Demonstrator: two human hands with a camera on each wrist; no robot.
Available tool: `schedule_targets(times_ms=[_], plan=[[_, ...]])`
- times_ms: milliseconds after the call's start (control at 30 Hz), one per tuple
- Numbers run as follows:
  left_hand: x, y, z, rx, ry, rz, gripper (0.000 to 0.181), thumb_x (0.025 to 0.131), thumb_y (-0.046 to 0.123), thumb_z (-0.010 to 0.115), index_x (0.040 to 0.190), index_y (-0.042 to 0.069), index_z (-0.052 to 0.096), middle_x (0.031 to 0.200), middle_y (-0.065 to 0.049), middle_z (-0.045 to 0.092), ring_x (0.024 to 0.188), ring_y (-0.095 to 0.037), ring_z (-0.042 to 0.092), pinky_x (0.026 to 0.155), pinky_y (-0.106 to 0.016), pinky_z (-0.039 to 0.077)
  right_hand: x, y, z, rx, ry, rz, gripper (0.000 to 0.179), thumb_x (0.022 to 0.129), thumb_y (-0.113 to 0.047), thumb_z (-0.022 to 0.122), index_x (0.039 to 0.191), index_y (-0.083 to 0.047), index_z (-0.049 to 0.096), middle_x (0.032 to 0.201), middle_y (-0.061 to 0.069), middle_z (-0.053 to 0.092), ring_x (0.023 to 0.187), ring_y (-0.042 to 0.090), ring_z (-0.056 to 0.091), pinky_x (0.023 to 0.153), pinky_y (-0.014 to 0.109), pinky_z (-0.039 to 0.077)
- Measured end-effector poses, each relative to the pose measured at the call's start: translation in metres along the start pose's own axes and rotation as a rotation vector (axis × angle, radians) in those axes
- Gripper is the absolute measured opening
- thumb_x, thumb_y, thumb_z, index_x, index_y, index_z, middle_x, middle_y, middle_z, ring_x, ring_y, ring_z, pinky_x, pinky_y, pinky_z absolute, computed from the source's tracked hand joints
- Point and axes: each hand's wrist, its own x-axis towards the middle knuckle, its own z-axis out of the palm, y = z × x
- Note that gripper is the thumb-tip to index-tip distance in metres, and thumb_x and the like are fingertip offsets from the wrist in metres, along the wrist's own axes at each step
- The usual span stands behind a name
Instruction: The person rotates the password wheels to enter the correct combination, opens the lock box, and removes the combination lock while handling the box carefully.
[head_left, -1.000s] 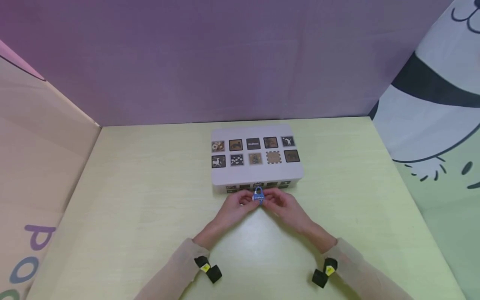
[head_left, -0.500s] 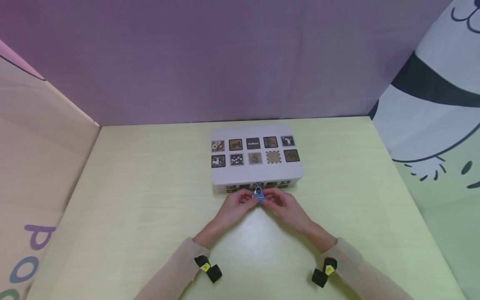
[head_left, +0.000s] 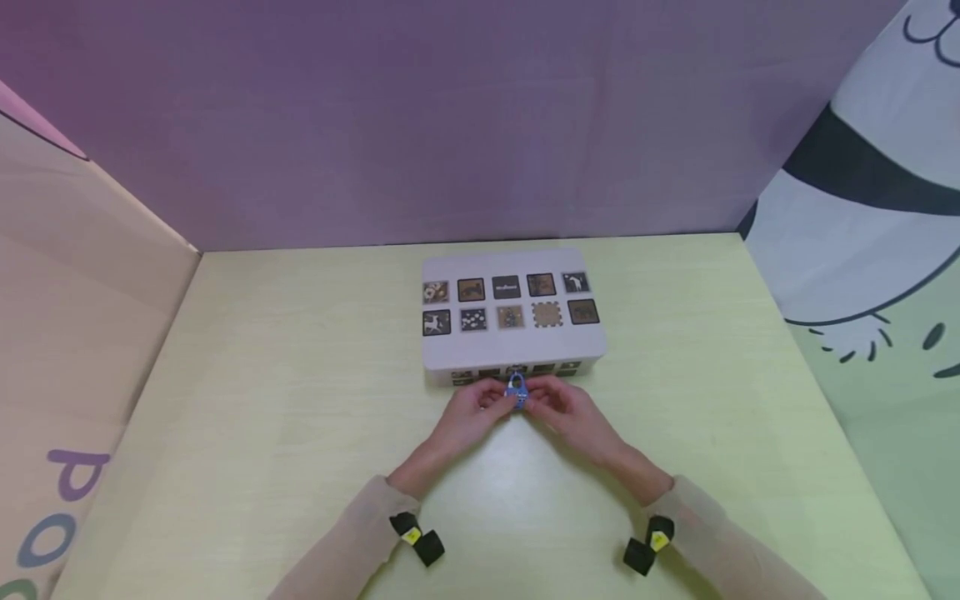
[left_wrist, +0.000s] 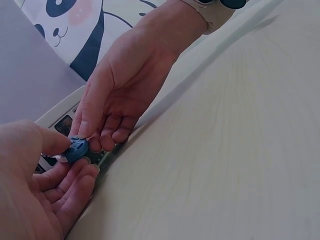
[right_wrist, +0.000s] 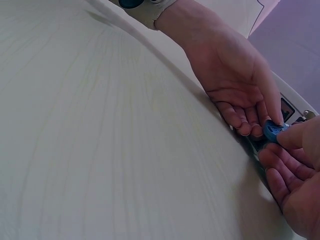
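Note:
A small blue padlock [head_left: 517, 392] hangs at the middle of the front side of a white box [head_left: 517, 346], its shackle upward. My left hand [head_left: 469, 414] pinches the padlock's body from the left with thumb and fingers. From the other side my right hand [head_left: 573, 417] pinches it too, so the fingertips of both hands nearly meet. In the left wrist view the padlock [left_wrist: 76, 148] shows its blue body between the two thumbs. The right wrist view has the padlock [right_wrist: 273, 130] partly covered by fingers, with a metal clasp [right_wrist: 309, 114] close by on the box.
The box lid carries two rows of small square animal and pattern pictures. It stands on a pale wooden table [head_left: 315, 350] toward the back. A purple wall panel [head_left: 480, 125] rises behind, with printed side panels [head_left: 885, 208] at left and right.
Fingers and thumbs shift slightly on the padlock, and more of its lower body shows now than half a second ago. Both arms and the box stay where they were.

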Motion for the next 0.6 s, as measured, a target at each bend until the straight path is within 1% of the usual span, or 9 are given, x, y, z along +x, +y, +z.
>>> schedule_targets(times_ms=[133, 367, 600], plan=[[-0.0001, -0.0016, -0.001, 0.02, -0.005, 0.01, 0.032, 0.098, 0.026, 0.07, 0.118, 0.001, 0.068, 0.1, -0.006, 0.07, 0.087, -0.015, 0.063, 0.081, -0.031, 0.056, -0.0005, -0.0005, 0.0007, -0.007, 0.005, -0.001, 0.032, 0.101, -0.009, 0.064, 0.13, 0.004, 0.06, 0.112, 0.016, 0.069, 0.103, 0.02, 0.064, 0.091, 0.025, 0.056], [-0.0013, -0.0011, -0.0027, 0.003, -0.02, 0.01, 0.032, 0.096, 0.023, 0.072, 0.119, 0.001, 0.067, 0.103, -0.007, 0.069, 0.09, -0.016, 0.062, 0.083, -0.031, 0.055, -0.0001, 0.0001, 0.0009, -0.004, 0.005, 0.004, 0.032, 0.101, -0.008, 0.064, 0.13, 0.004, 0.06, 0.112, 0.016, 0.069, 0.103, 0.022, 0.064, 0.092, 0.025, 0.055], [-0.0016, 0.0, -0.0029, 0.004, -0.017, 0.008, 0.032, 0.095, 0.023, 0.073, 0.119, 0.001, 0.067, 0.103, -0.007, 0.07, 0.09, -0.016, 0.062, 0.082, -0.032, 0.055, 0.0005, -0.0006, 0.001, 0.002, 0.003, 0.011, 0.031, 0.1, -0.008, 0.064, 0.13, 0.003, 0.061, 0.112, 0.016, 0.069, 0.104, 0.023, 0.064, 0.093, 0.025, 0.055]])
